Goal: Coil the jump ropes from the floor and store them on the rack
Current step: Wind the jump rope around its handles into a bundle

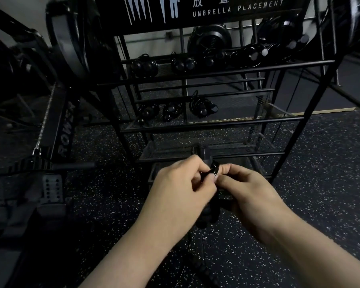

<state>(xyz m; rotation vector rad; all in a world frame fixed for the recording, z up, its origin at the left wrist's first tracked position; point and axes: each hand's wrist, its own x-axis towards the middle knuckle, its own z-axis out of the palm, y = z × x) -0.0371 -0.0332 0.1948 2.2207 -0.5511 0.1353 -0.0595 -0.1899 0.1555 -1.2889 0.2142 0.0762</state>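
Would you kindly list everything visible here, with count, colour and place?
rack: one, black metal, centre, with mesh shelves.
coiled jump ropes: several, black, on the upper shelf; three more on the middle shelf.
sign: one, black with white lettering "UMBRELLA PLACEMENT", atop the rack.
rowing machine: one, black, left.
floor: black, white-speckled.
jump rope: one, black, pinched between both hands, handles hanging below.
left hand: pinches the rope.
right hand: pinches the rope.
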